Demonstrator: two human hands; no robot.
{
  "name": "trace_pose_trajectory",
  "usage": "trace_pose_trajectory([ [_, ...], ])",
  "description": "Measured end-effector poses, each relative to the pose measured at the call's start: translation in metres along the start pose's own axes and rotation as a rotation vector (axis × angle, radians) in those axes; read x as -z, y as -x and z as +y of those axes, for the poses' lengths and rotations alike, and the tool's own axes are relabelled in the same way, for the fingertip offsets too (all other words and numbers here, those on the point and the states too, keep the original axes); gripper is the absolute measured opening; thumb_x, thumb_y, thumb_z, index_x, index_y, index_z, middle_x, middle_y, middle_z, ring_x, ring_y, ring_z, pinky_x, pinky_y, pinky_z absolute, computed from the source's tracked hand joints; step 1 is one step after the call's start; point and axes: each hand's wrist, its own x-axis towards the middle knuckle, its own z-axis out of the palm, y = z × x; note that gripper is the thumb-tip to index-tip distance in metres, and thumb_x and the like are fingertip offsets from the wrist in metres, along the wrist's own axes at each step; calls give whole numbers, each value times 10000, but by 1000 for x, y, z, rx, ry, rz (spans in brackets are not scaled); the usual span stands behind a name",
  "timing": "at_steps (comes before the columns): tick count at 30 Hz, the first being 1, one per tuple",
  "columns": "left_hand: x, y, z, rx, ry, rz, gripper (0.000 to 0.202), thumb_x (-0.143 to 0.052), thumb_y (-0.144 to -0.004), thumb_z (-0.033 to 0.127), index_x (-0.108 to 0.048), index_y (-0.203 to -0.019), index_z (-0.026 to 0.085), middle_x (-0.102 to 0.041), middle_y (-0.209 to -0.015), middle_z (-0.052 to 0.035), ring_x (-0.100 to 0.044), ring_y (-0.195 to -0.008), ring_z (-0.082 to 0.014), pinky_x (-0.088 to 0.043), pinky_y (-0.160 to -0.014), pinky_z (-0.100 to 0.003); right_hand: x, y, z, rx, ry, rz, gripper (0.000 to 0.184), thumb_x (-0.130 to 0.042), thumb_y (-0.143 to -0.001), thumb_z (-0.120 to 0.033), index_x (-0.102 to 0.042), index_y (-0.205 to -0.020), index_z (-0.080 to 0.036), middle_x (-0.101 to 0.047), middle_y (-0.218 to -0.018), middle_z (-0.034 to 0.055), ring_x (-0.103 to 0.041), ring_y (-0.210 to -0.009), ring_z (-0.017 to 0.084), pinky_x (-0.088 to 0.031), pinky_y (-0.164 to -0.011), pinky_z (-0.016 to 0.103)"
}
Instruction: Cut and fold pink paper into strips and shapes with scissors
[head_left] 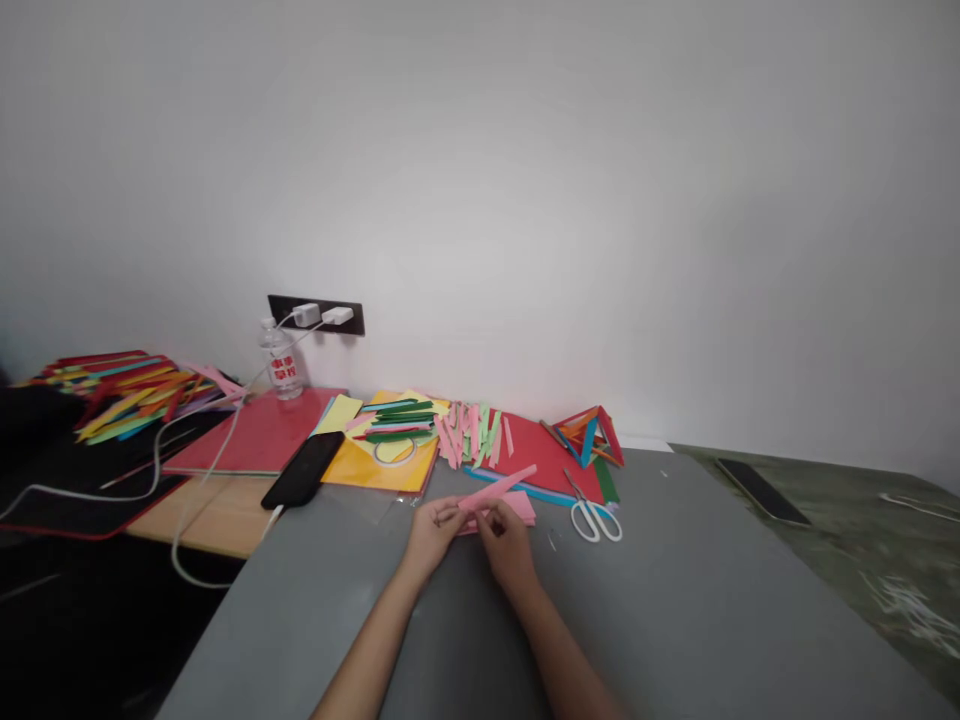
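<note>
L hand (433, 528) & R hand (506, 540): each grip pinched closed on pink paper strip (496, 489), scissors (595, 515) near R.

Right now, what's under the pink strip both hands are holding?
Both hands, left hand and right hand, pinch the pink paper strip. Beneath it lies a pink paper sheet on the grey table. The hands cover most of the sheet.

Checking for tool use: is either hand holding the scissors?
No, the scissors lie on the table, right of both hands pinching a pink paper strip.
</note>
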Motion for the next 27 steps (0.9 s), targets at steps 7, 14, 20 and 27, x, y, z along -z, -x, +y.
trace_pose_trajectory([
  [7,-1,-1,0,5,-23,94,360,-728,-451,307,-625,-729,103,-682,-643,-67,-634,-649,-226,-496,-666,-338,-1,1,-1,45,6,26,192,-477,-720,-314,-586,-747,-159,-387,-453,-56,-359,-420,91,-297,-414,193],
  [14,-2,2,5,-8,-6,91,328,-714,-496,277,-614,-754,101,-682,-659,-65,-632,-627,-196,-497,-659,-316,-4,3,-1,36,70,38,229,-473,-724,-350,-588,-761,-156,-361,-436,-68,-343,-406,83,-288,-423,189],
  [20,-1,2,4,-8,-4,68,292,-698,-523,281,-614,-741,106,-683,-673,-63,-631,-637,-187,-494,-655,-293,-3,4,-4,59,68,-13,250,-462,-736,-342,-618,-790,-155,-376,-437,-59,-342,-407,80,-281,-420,187],
  [27,-3,4,8,36,32,50,297,-668,-553,333,-621,-731,99,-680,-637,-75,-633,-611,-195,-494,-657,-314,-1,6,-8,107,130,3,265,-457,-746,-344,-645,-818,-172,-503,-463,-25,-403,-402,85,-307,-420,188],
])
